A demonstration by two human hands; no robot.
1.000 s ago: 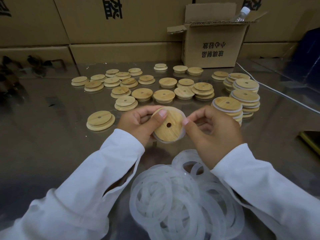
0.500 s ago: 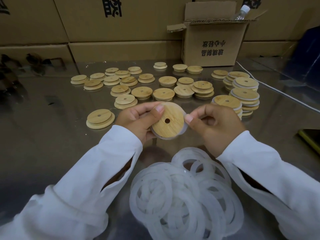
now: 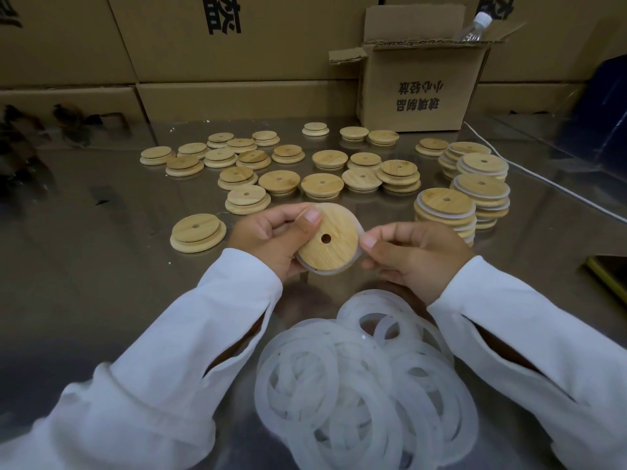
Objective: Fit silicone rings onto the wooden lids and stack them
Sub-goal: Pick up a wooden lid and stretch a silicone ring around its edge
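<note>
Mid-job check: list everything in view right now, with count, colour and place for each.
Held lid: one, light wood with centre hole, between the hands.
Silicone ring: one, translucent white, around the held lid's edge.
Bare lids: roughly two dozen, light wood, spread across the table's middle and left.
Ringed stacks: about four, wood with white rims, right of centre.
Loose rings: a heap, translucent white, nearest edge.
Open box: one, brown cardboard, back right, clear bottle sticking out.
Cartons: several, brown, along the back.
Cable: one, white, far right.
Table: one, grey metal.
Left hand: grips the held lid; white sleeve.
Right hand: pinches the silicone ring; white sleeve.
</note>
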